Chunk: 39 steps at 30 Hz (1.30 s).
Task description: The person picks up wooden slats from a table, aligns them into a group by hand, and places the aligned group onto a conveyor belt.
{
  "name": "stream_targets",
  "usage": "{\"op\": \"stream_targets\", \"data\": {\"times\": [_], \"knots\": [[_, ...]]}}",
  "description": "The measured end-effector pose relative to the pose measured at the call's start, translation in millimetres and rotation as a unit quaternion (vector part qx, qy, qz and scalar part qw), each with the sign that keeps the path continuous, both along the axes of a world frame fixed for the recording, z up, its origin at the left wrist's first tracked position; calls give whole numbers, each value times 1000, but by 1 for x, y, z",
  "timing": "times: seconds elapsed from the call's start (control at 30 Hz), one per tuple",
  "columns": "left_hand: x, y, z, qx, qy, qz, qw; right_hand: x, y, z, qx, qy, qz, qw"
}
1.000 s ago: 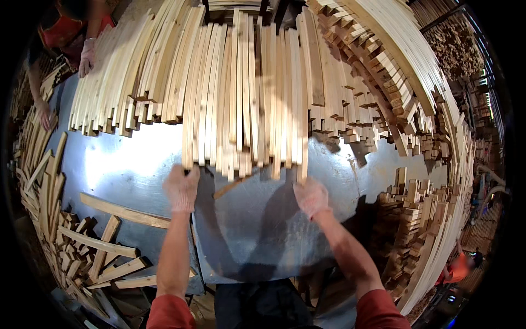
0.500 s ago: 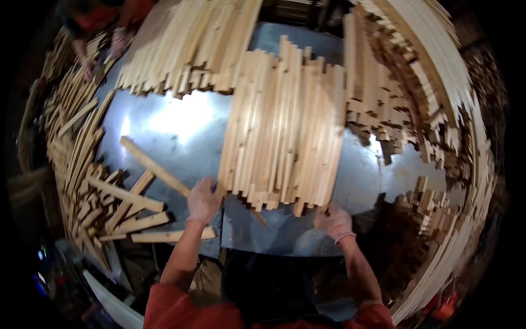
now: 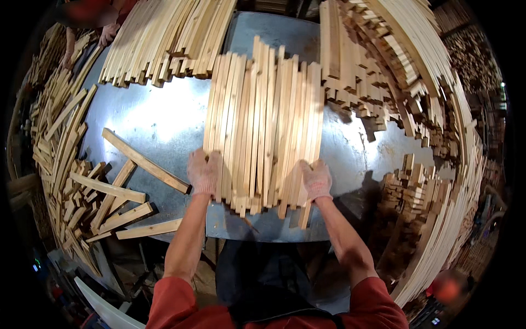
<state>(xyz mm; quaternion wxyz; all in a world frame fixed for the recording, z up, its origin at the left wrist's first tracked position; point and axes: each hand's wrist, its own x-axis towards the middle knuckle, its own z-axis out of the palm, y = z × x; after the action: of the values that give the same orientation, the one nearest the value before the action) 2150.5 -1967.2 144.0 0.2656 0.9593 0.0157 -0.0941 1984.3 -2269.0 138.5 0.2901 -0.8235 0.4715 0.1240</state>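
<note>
A flat row of pale wooden strips (image 3: 263, 126) lies side by side on the metal table in front of me, their ends uneven. My left hand (image 3: 204, 171), in a pale glove, grips the row's left edge near its closer end. On the right side, my right hand (image 3: 316, 180), gloved too, has its fingers closed over the outer strips close to their near ends. One strip under that hand juts out toward me past its neighbours. Thin gaps show between several strips. The undersides of the fingers are hidden.
Loose offcuts (image 3: 118, 192) lie on the left of the metal table (image 3: 159, 115), beside a heap of strips (image 3: 57, 137). Larger boards (image 3: 164, 38) lie at the far left, near a co-worker's gloved hand (image 3: 109, 34). Stacked wood (image 3: 356, 71) stands far right; a shorter stack (image 3: 411, 192) is nearer.
My right hand has moved from the row's near corner up onto its right side. My left hand has shifted slightly up along the left edge. A right-hand strip now juts out toward me.
</note>
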Motion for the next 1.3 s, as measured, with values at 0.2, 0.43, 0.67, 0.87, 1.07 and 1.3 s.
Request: {"op": "stream_targets", "data": {"times": [0.2,0.43,0.67,0.87,1.07,1.3], "knots": [[-121,61,-7,7,19,-31,999,-126,43,13,52,32,-19,998],[-187,76,17,44,47,-55,996,-198,46,27,171,60,-27,983],[-181,-72,89,88,62,-123,986,-202,59,55,-21,-126,-7,992],[-168,-81,39,18,172,-136,975,-240,72,115,128,-156,29,979],[-204,-103,111,-333,261,-44,905,-308,92,142,220,-158,-19,962],[-328,-217,261,-425,214,-273,836,-392,98,294,-24,-447,-120,886]]}}
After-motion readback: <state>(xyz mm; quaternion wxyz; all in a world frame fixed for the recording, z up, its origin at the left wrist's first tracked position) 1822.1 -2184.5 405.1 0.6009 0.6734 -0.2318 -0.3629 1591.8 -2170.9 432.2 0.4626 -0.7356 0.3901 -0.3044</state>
